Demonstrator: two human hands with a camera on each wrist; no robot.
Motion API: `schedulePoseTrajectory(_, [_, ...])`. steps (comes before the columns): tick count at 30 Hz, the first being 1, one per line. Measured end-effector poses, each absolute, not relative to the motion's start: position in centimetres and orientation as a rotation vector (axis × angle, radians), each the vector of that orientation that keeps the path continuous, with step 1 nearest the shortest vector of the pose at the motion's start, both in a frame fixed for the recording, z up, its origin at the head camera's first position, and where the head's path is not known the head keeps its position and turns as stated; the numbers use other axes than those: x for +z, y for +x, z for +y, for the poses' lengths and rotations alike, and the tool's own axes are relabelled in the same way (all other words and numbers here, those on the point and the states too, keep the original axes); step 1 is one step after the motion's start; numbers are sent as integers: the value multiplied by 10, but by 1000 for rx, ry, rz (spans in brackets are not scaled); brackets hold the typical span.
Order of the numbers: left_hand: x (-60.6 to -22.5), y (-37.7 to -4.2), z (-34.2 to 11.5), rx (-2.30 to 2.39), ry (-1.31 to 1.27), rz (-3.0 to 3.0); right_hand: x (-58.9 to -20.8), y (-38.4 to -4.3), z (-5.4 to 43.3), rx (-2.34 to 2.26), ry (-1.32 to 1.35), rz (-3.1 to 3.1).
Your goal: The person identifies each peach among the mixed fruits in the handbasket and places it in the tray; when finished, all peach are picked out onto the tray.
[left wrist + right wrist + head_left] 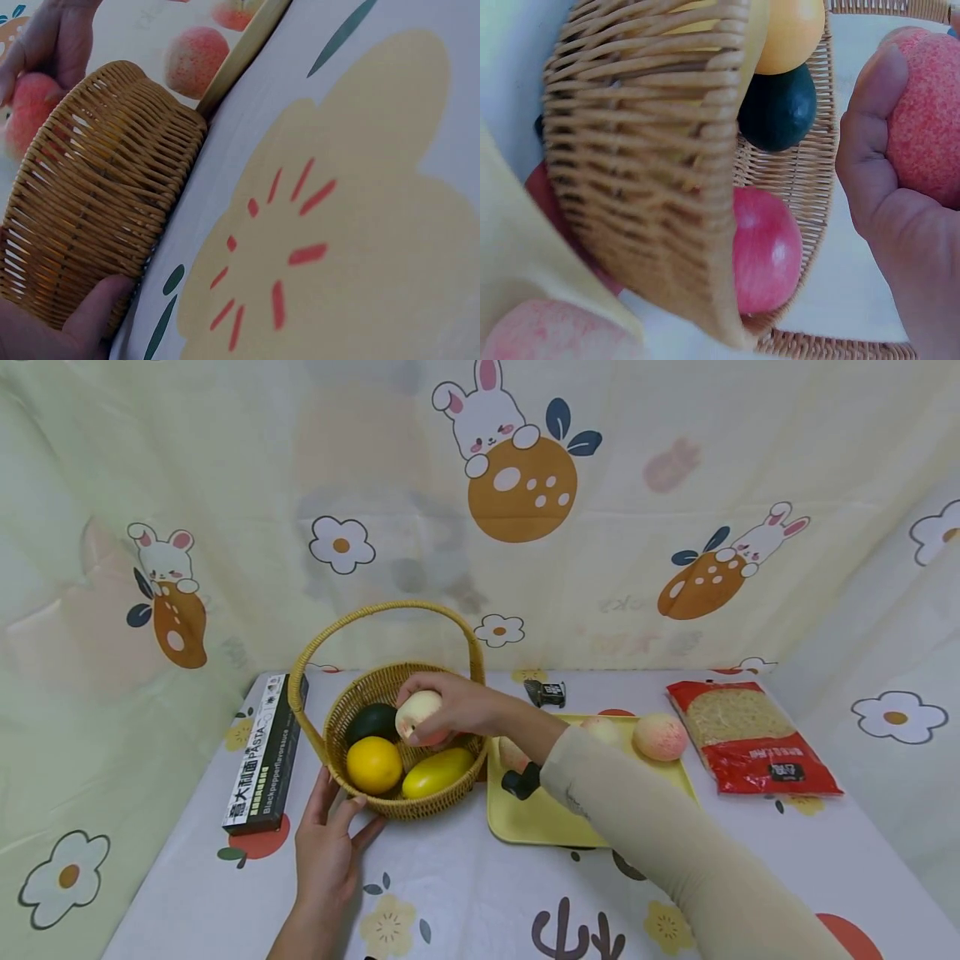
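My right hand [457, 702] holds a pale pink peach [418, 714] over the wicker basket [420, 810]; the right wrist view shows the peach's red, speckled side [930, 124] with the thumb across it. Inside the basket are an orange [374, 765], a yellow mango [438, 772], a dark green avocado [372, 724] and a shiny red fruit [769, 251], mostly hidden from the head view. My left hand [330, 852] grips the basket's near left side, fingers around the wall. Its thumb [101, 307] lies low against the weave in the left wrist view.
Right of the basket, a yellow tray [540, 831] bears more peaches [660, 737], partly covered by my right arm. A black pasta box [262, 760] lies left. A red bag of pasta [750, 735] lies far right, and a small black packet [547, 693] behind the tray. The basket handle arches high.
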State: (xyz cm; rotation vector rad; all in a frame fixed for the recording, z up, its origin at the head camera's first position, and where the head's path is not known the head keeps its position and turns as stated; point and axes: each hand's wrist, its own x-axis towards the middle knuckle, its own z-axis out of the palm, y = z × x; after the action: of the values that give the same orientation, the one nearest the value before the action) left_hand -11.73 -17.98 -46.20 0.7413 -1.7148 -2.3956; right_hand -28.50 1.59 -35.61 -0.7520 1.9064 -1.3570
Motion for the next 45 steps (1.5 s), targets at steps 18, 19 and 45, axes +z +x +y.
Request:
schedulePoseTrajectory(18, [-462,-117,-179,-2404,727,-1698,-344,-259,94,-1378,-737,2079])
schedulePoseTrajectory(19, [-462,-117,-179,-2402,730,-1700,-343,-258,98,-1389,-736,2078])
schedulePoseTrajectory(45, [-457,-116,-178,-2402,742,-1707,-356,-222,214,-1503,-519,2212])
